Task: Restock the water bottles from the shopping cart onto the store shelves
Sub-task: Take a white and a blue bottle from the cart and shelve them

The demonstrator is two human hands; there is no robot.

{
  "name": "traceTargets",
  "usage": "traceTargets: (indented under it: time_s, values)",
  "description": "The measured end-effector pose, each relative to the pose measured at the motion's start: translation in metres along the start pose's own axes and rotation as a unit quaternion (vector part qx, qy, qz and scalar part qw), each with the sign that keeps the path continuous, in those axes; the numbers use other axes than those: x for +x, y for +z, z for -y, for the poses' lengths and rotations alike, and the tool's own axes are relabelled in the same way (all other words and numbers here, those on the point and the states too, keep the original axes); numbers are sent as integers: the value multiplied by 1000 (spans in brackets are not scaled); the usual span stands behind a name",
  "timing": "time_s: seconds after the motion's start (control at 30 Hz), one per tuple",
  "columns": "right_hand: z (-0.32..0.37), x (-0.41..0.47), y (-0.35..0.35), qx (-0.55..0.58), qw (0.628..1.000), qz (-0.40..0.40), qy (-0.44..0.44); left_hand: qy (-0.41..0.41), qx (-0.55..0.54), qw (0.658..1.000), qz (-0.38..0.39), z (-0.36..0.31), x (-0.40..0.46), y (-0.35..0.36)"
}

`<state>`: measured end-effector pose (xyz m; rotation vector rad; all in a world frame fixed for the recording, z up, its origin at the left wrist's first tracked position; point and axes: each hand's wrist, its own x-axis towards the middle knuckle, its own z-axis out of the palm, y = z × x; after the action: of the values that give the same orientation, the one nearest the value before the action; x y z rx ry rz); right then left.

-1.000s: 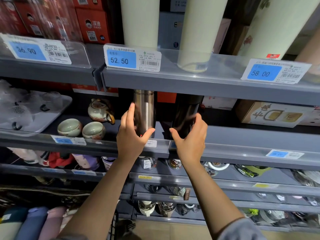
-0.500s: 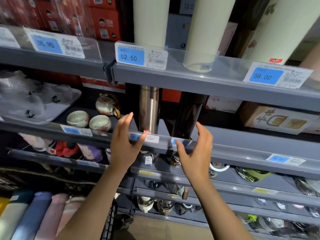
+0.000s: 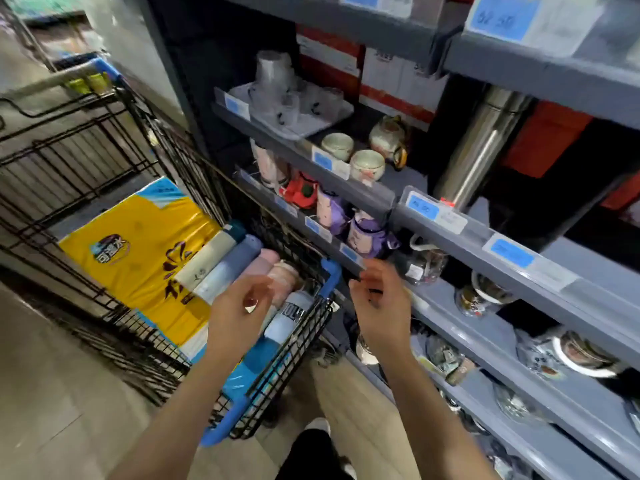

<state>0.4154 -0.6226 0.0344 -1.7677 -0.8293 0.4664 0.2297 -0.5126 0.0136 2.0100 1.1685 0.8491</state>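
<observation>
Inside the black wire shopping cart [image 3: 104,161]: about six pastel cylindrical water bottles [image 3: 221,268] and one yellow plastic pack [image 3: 138,258]. On the shelf beside the cart: two pale ceramic cups [image 3: 337,147], one steel flask [image 3: 481,147].

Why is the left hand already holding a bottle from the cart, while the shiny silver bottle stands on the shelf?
It isn't holding one. In the head view the left hand hovers empty above the bottles in the cart. The silver bottle does stand on the shelf.

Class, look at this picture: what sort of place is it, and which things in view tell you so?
Most likely a shop aisle selling housewares: blue price tags along the shelf edges, a wire shopping cart holding bottles, and cups on display.
</observation>
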Motion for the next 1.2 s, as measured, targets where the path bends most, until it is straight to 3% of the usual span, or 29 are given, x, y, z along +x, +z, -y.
traceTargets:
  time_s: [0.17, 0.3, 0.5, 0.83, 1.0, 1.2]
  values:
    - [15, -19, 54, -13, 980, 200, 12, -125, -33, 992, -8, 34, -37, -48]
    - [12, -23, 83, -77, 961, 264, 18, -151, -25, 988, -36, 55, -38, -69]
    - [5, -19, 150, -123, 960, 248, 52, -161, -11, 987, -19, 102, -12, -102]
    - [-3, 5, 299, -198, 942, 184, 197, -147, 86, 969, 181, 235, 149, -132]
    - [0, 12, 328, -222, 932, 145, 247, -112, 127, 959, 227, 277, 199, -105]
    - [-8, 18, 334, -252, 914, 133, 290, -145, 140, 940, 275, 303, 227, -44]
